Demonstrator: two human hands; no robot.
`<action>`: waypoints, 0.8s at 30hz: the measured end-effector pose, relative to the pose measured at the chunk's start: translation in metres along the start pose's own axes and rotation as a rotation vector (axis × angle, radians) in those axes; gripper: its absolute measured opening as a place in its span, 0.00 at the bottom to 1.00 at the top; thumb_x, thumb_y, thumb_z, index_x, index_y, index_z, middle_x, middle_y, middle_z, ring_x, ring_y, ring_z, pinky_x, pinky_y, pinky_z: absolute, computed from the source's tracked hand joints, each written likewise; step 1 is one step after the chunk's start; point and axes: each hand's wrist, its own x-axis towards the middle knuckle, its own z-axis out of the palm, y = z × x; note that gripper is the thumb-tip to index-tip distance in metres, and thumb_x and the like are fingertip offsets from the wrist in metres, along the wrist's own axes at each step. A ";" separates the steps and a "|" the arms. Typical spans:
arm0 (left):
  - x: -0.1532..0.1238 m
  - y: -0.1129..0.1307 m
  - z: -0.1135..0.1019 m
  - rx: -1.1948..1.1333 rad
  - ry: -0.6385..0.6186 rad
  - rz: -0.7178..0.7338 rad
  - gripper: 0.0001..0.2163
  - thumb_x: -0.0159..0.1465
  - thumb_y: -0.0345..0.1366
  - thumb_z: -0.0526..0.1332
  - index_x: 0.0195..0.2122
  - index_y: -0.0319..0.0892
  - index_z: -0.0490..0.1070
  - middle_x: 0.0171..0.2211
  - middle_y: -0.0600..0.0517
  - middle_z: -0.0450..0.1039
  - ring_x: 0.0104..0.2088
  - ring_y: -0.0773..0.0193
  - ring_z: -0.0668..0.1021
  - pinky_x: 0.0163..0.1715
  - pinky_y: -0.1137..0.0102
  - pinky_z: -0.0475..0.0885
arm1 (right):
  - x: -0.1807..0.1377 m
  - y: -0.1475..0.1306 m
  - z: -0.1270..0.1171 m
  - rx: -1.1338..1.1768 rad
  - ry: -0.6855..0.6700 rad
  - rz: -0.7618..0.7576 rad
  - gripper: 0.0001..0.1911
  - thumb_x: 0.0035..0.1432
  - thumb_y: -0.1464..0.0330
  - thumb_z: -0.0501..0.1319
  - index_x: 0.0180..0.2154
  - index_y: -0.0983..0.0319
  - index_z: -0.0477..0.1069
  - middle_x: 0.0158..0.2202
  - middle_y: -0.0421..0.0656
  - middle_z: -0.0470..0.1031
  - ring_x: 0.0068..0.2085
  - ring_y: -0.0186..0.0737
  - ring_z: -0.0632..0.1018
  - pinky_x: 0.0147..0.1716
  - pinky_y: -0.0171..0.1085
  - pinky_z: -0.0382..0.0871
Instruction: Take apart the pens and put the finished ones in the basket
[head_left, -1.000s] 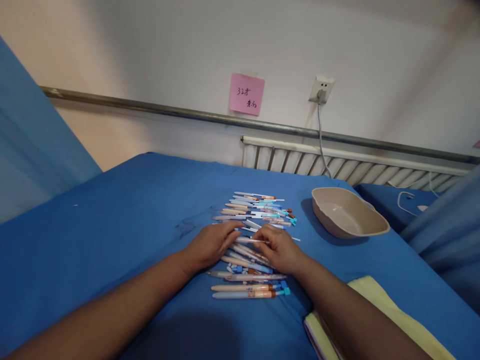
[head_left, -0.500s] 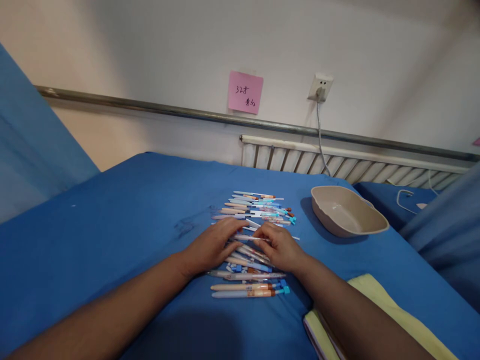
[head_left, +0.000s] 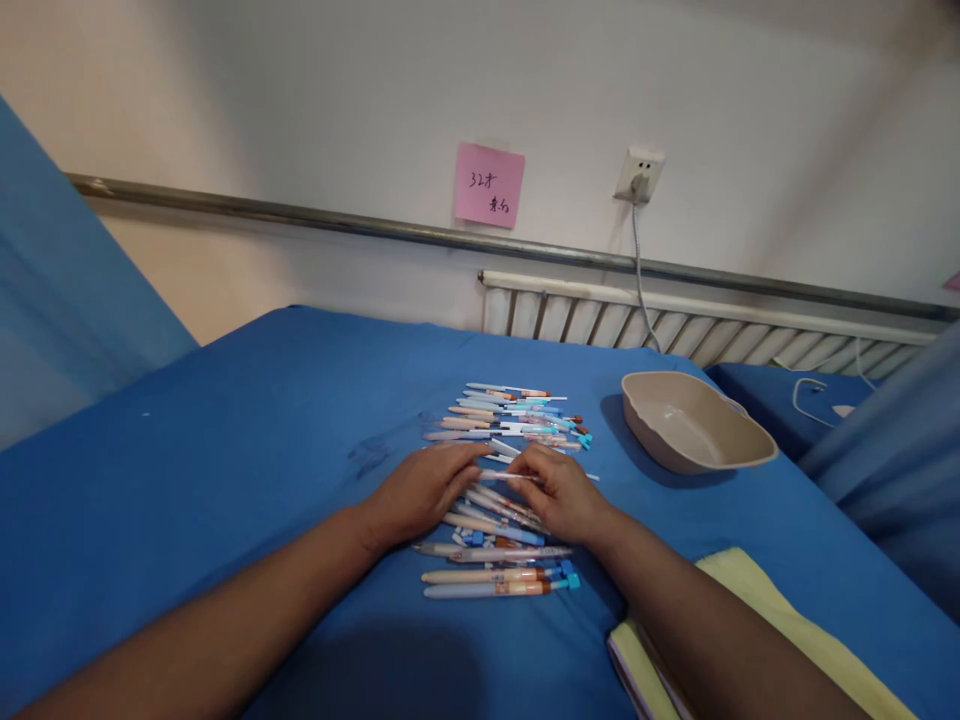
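Rows of slim pens in white, peach and pale blue lie across the blue cloth (head_left: 225, 430) in front of me. My right hand (head_left: 562, 492) is closed in a pinch on a slim pale pen (head_left: 495, 475) held level over the pile. Thumb and fingers of my left hand (head_left: 424, 487) are closed around its left end, which they hide. Under my hands lie more pens (head_left: 502, 505), with small white and blue pieces (head_left: 471, 538) among them. A peach pen (head_left: 480, 576) and a pale blue pen (head_left: 480, 590) with blue tips lie nearest me.
A beige basin (head_left: 694, 425) stands on the right of the cloth. Folded yellow fabric (head_left: 739, 590) lies under my right forearm. Behind are a radiator (head_left: 570, 305), a metal rail (head_left: 375, 225), a plugged-in socket (head_left: 640, 175) and a pink note (head_left: 489, 185).
My left thumb has moved up toward its fingers, closing around the left end of the pale pen. My right hand has stayed almost where it was.
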 end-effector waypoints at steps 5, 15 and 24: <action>0.001 -0.013 -0.005 0.062 -0.017 -0.171 0.16 0.68 0.37 0.45 0.51 0.43 0.66 0.37 0.49 0.76 0.36 0.60 0.78 0.38 0.68 0.69 | 0.000 0.008 -0.002 -0.032 0.038 -0.015 0.02 0.60 0.70 0.57 0.34 0.61 0.67 0.31 0.40 0.70 0.35 0.36 0.71 0.36 0.35 0.62; 0.003 -0.022 -0.013 0.008 0.007 -0.248 0.17 0.68 0.39 0.45 0.52 0.41 0.65 0.29 0.52 0.75 0.34 0.60 0.77 0.37 0.68 0.68 | 0.000 0.026 -0.015 -0.144 -0.068 0.084 0.04 0.60 0.68 0.56 0.35 0.61 0.68 0.34 0.42 0.72 0.36 0.37 0.72 0.35 0.34 0.61; 0.004 -0.009 -0.004 -0.016 0.068 -0.117 0.14 0.67 0.39 0.50 0.49 0.42 0.68 0.45 0.48 0.74 0.44 0.59 0.76 0.45 0.67 0.69 | 0.003 0.021 -0.015 -0.098 0.114 0.193 0.09 0.59 0.62 0.58 0.38 0.60 0.68 0.35 0.41 0.74 0.36 0.37 0.74 0.35 0.34 0.62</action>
